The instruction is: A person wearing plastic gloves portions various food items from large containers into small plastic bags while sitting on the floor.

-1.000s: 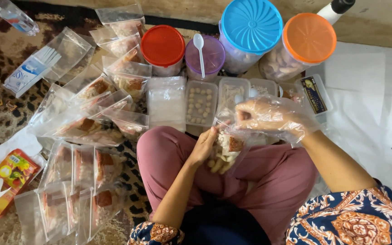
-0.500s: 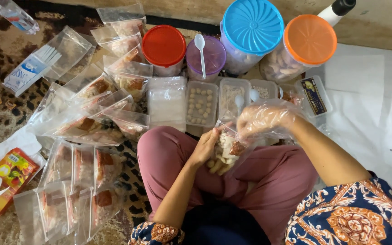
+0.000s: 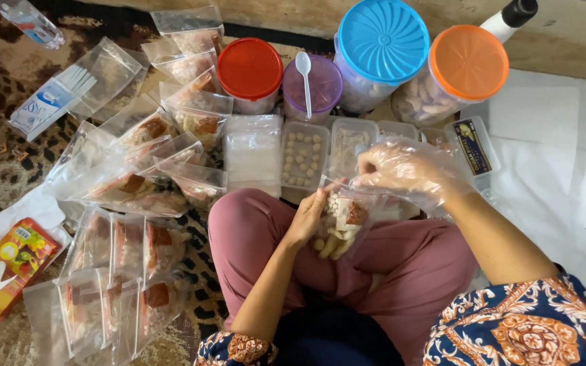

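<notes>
Filling step: left hand, bare, grips the side of a clear bag held over the lap. Right hand, in a loose plastic glove, is pinched narrow at the bag's mouth; can't tell if anything is between the fingers. Bag already holds pale round pieces plus a reddish packet. My read: next move needs the mouth kept open and the bag level, or the contents spill onto the lap.

Counts:
- lidded tubs: 4, namely red, purple with a white spoon on top, blue, orange
- open trays on the floor: at least 4, one with round balls
- filled bags at left: a dozen-plus, overlapping, no exact count
</notes>
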